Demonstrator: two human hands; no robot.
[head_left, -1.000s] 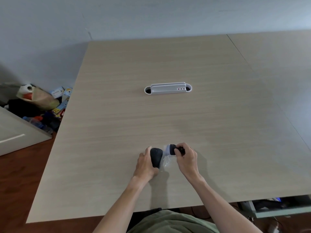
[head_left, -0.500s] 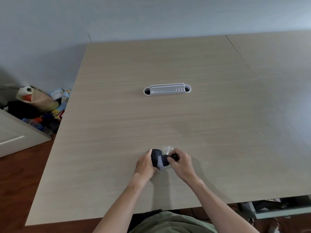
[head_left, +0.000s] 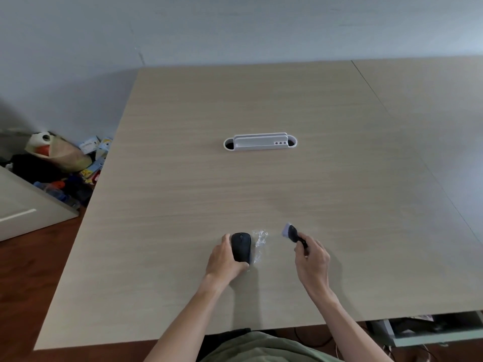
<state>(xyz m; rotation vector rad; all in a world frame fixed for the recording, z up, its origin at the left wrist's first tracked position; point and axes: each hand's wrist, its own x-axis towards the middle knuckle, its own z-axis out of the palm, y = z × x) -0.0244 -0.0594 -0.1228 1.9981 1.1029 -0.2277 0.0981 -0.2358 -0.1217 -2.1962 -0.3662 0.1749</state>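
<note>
A black computer mouse (head_left: 241, 246) lies on the wooden table (head_left: 261, 184) near its front edge. My left hand (head_left: 222, 258) grips the mouse from its left side. A crumpled piece of clear plastic wrap (head_left: 260, 242) lies just right of the mouse. My right hand (head_left: 312, 258) holds a small black brush-like tool with a pale purple head (head_left: 290, 232), lifted off to the right of the mouse and apart from it.
A white plastic desk organiser (head_left: 260, 142) stands in the middle of the table. A seam splits the table at the right. On the floor at the left lies a pile of bags and boxes (head_left: 62, 163), beside a pale cabinet (head_left: 23, 207).
My right hand has pulled the small tool away from the mouse and out to the right. The mouse now lies flat on the table under my left hand, and the plastic wrap is exposed.
</note>
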